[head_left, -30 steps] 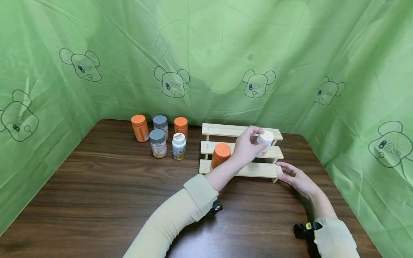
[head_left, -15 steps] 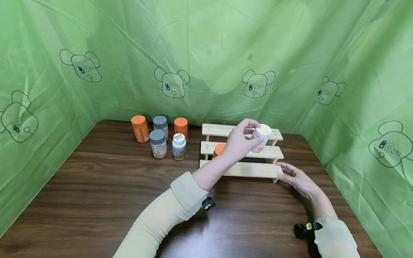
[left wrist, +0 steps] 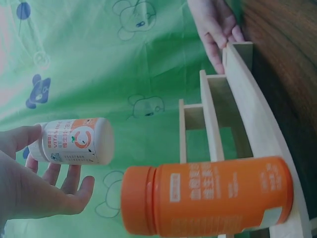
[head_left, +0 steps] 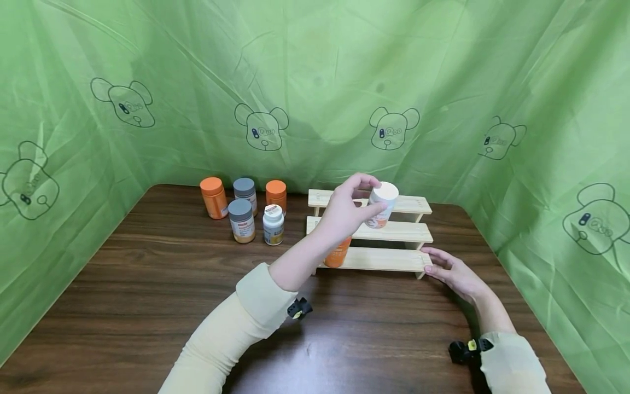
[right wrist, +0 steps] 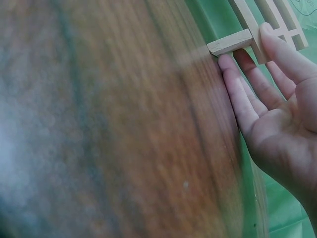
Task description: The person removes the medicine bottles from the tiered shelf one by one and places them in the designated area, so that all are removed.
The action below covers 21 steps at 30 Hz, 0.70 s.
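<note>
My left hand (head_left: pixel 343 209) pinches a white vitamin bottle (head_left: pixel 381 207) near its cap, between thumb and fingers. The left wrist view shows the orange-and-white label on this bottle (left wrist: pixel 74 141), its base apart from the planks. Behind it in the head view is a three-tier wooden rack (head_left: pixel 389 258). An orange bottle (head_left: pixel 338 255) stands at the left of the rack's lowest tier, its cap hidden behind my left hand and wrist. My right hand (head_left: pixel 455 276) holds the right end of that tier, the thumb and fingers (right wrist: pixel 257 82) around the wood.
Left of the rack on the brown table (head_left: pixel 162 284) stand several bottles: two orange ones (head_left: pixel 214 199) (head_left: pixel 276 194), two grey-capped ones (head_left: pixel 242 221) (head_left: pixel 245 191), and a small white one (head_left: pixel 273 225). A green curtain (head_left: pixel 315 82) with bear drawings surrounds the table's back and sides.
My left hand has lifted the white bottle and carried it leftward along the rack, from the right part toward the middle. The right hand stays at the rack's end.
</note>
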Tool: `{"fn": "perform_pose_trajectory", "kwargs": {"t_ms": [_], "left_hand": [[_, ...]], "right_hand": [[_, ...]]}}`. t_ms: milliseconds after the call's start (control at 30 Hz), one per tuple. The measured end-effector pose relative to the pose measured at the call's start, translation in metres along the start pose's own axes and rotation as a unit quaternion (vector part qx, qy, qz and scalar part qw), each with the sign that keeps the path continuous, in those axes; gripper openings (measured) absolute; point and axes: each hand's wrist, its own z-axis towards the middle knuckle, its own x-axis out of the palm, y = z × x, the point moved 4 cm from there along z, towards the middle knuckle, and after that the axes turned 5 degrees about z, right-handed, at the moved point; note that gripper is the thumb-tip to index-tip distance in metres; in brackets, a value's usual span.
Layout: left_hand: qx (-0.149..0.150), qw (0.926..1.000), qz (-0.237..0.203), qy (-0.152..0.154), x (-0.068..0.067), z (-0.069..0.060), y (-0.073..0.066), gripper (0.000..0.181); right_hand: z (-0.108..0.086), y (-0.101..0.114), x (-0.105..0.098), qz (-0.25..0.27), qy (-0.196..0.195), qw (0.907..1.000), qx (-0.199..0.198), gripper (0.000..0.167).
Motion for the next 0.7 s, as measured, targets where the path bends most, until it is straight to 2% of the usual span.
{"fn": "perform_pose_trajectory", "kwargs": {"t_ms": [333, 533, 700], "left_hand": [[0.017, 0.9997, -0.005, 0.015, -0.026, -0.013, -0.005, 0.031], [0.023, 0.9997, 0.006, 0.010, -0.044, -0.022, -0.005, 0.031], [0.037, 0.9993, -0.008, -0.003, -0.060, -0.027, -0.005, 0.032]], "right_hand": [[-0.001, 0.000, 0.002, 0.007, 0.000, 1.0000, -0.002, 0.056], [-0.001, -0.003, 0.000, 0.001, -0.004, 1.0000, 0.001, 0.054], [0.001, -0.002, 0.000, -0.002, -0.004, 1.0000, -0.002, 0.054]]}}
